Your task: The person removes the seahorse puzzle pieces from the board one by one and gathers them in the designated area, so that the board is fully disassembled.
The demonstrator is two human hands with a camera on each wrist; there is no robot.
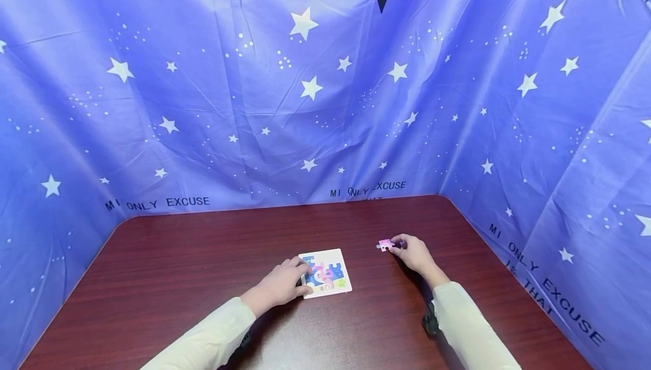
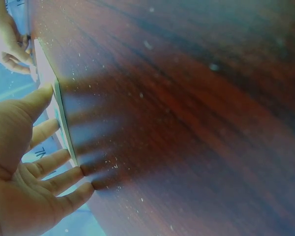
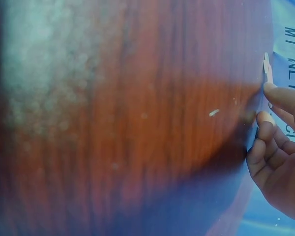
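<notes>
A square puzzle board (image 1: pixel 331 256) with a white frame and a partly filled colourful picture lies flat on the table. My left hand (image 1: pixel 280 284) rests at its left side, the fingertips and thumb on the edge. Seen from the left wrist, the board's thin edge (image 2: pixel 64 118) runs past the spread, fairly straight fingers of the left hand (image 2: pixel 19 162). Right of the board, my right hand (image 1: pixel 417 254) pinches a pink puzzle piece (image 1: pixel 385 244) between thumb and fingers. That piece (image 3: pixel 267 66) shows nearly edge-on in the right wrist view, beyond the thumb of the right hand (image 3: pixel 280 162).
The dark red wooden table (image 1: pixel 193 251) has rounded far corners. Behind it and along both sides hangs a blue curtain (image 1: pixel 264 87) with white stars and printed words. A dark wrist device (image 1: pixel 430 319) sits under the right sleeve.
</notes>
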